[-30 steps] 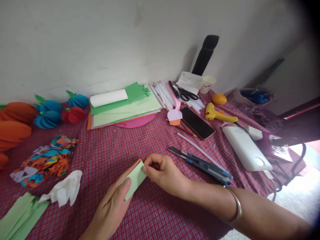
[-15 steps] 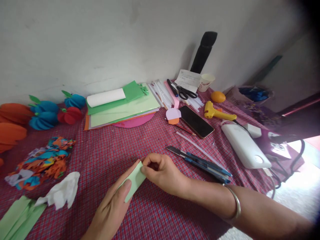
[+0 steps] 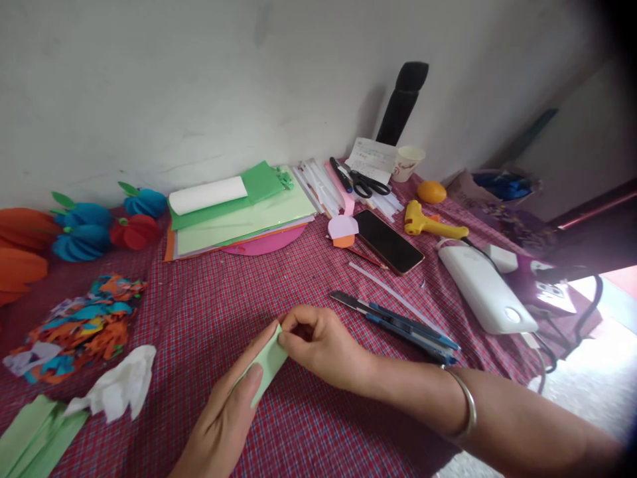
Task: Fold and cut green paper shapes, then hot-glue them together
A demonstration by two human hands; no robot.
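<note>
by the left hand (image 3: 223, 408), thumb (image 3: 251, 380) uppermost, a pale green paper (image 3: 270, 365) is grasped above the bench (image 3: 219, 292); its far end is pinched by the curled right hand (image 3: 326, 348). left fingers (image 3: 249, 354) are partly hidden; the left forearm (image 3: 194, 465) is cropped.

Left of the utility knife (image 3: 415, 332), bare table (image 3: 233, 292) offers a free lane, bounded beyond by the paper stack (image 3: 243, 222) and at its far left end by paper scraps (image 3: 94, 322). At the knife's near left, the left hand (image 3: 223, 411) and right hand (image 3: 326, 348), with green paper (image 3: 269, 365) between them, obstruct passage. Beyond the knife, a white strip (image 3: 385, 289) lies low; past it, phone (image 3: 391, 242) and glue gun (image 3: 440, 228) intrude. Right of the knife, the power bank (image 3: 485, 285) blocks the way.
</note>
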